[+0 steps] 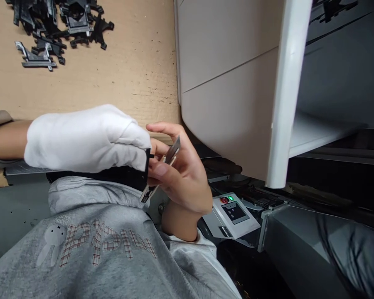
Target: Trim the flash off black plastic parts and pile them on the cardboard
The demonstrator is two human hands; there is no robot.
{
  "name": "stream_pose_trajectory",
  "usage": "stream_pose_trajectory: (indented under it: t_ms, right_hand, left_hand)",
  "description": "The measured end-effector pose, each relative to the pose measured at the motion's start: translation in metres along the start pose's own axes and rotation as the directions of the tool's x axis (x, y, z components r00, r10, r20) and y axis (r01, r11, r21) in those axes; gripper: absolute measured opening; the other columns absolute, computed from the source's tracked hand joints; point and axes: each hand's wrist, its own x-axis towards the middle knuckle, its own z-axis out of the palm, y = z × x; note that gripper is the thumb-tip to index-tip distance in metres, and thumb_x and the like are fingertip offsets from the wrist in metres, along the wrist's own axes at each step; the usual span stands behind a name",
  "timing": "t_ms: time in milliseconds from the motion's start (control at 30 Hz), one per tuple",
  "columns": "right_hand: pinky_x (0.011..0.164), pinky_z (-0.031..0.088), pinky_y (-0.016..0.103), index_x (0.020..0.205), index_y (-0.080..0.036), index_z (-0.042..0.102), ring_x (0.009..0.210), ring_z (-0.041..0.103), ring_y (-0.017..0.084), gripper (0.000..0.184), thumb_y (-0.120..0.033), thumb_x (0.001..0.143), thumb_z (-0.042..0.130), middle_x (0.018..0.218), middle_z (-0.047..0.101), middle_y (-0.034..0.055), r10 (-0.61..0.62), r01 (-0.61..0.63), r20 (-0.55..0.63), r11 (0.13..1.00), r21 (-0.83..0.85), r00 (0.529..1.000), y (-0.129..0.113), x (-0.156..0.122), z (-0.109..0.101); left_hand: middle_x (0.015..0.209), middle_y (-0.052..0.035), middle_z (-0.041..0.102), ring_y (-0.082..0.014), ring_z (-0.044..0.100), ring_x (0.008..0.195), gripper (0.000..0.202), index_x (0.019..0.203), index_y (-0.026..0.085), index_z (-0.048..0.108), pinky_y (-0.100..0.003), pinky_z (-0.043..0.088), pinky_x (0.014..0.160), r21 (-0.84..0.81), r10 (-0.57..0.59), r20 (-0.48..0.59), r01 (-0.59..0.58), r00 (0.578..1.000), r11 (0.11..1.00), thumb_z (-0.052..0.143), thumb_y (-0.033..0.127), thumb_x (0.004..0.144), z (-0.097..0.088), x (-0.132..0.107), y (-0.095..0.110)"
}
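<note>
My left hand (84, 139) wears a white fabric glove and grips a flat black part (121, 176) along its lower edge. My right hand (180, 174) is bare and sits just beyond the end of the black part. Its thumb and fingers pinch a narrow silver metal strip (172, 151), which runs diagonally across the fingers. The strip's lower end appears near the black part's corner, and my fingers hide its middle. I cannot tell whether the strip and black part are joined.
A cardboard sheet (121, 74) holds a heap of black and silver parts (59, 29) at top left. A beige machine housing (227, 99) with a white frame rises at right. Below it is a control panel (233, 214) with red and green buttons.
</note>
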Motion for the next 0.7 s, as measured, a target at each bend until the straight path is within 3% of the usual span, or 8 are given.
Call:
stream_pose_trajectory:
  t_ms: [133,233,300,433,567,700]
  right_hand:
    - [0.05,0.047,0.021,0.127,-0.031,0.059,0.059,0.049,0.01,0.045,-0.023,0.092,0.087,0.081,0.056,-0.0076,0.068,-0.074,0.075,0.993,0.091,0.995,0.002,0.002,0.0]
    - [0.045,0.039,0.02,0.124,-0.03,0.059,0.052,0.042,0.007,0.038,-0.027,0.095,0.083,0.081,0.052,-0.0092,0.083,-0.105,0.119,0.976,0.189,0.989,0.003,0.002,0.0]
    - [0.043,0.035,0.019,0.122,-0.029,0.058,0.049,0.039,0.006,0.036,-0.029,0.095,0.082,0.08,0.05,-0.0103,0.07,-0.097,0.118,0.968,0.233,0.991,0.004,0.002,0.0]
    - [0.046,0.042,0.02,0.124,-0.029,0.06,0.051,0.046,0.007,0.039,-0.027,0.094,0.085,0.081,0.055,-0.0097,0.054,-0.075,0.095,0.969,0.236,0.994,0.008,0.001,0.001]
    - [0.046,0.041,0.019,0.126,-0.028,0.061,0.05,0.047,0.006,0.041,-0.02,0.093,0.084,0.081,0.056,-0.0096,0.001,-0.035,0.124,0.963,0.269,0.992,0.013,0.001,0.001]
    - [0.045,0.04,0.02,0.125,-0.028,0.06,0.049,0.044,0.007,0.045,-0.029,0.09,0.087,0.08,0.053,-0.0102,0.023,-0.053,0.112,0.959,0.278,0.993,0.015,0.001,0.002]
  left_hand:
    - [0.066,0.0063,0.051,-0.0062,0.042,0.064,0.047,0.073,0.013,0.069,-0.016,0.038,0.067,0.052,0.033,0.011,-0.033,0.999,0.998,0.046,0.02,0.113,-0.001,0.0,0.0]
    - [0.066,0.0059,0.054,-0.0061,0.044,0.064,0.044,0.078,0.013,0.073,-0.016,0.038,0.066,0.047,0.067,0.003,-0.067,0.998,0.997,0.046,0.018,0.113,-0.001,-0.001,-0.001]
    - [0.069,0.0052,0.059,-0.0059,0.046,0.065,0.041,0.082,0.013,0.075,-0.015,0.039,0.068,0.048,0.065,0.002,-0.065,0.998,0.997,0.047,0.016,0.111,-0.001,-0.002,-0.001]
    - [0.073,0.0045,0.064,-0.0051,0.051,0.067,0.037,0.088,0.013,0.078,-0.012,0.042,0.07,0.052,0.055,0.024,-0.056,0.998,0.997,0.049,0.014,0.11,-0.001,-0.003,0.001]
    - [0.07,0.0052,0.059,-0.0051,0.049,0.066,0.041,0.085,0.011,0.077,-0.012,0.041,0.067,0.055,0.052,0.037,-0.054,0.998,0.997,0.047,0.015,0.112,-0.001,-0.001,0.003]
    - [0.072,0.0048,0.061,-0.0052,0.049,0.067,0.04,0.09,0.011,0.079,-0.012,0.042,0.068,0.058,0.074,0.017,-0.075,0.997,0.995,0.047,0.016,0.113,0.001,0.0,0.004]
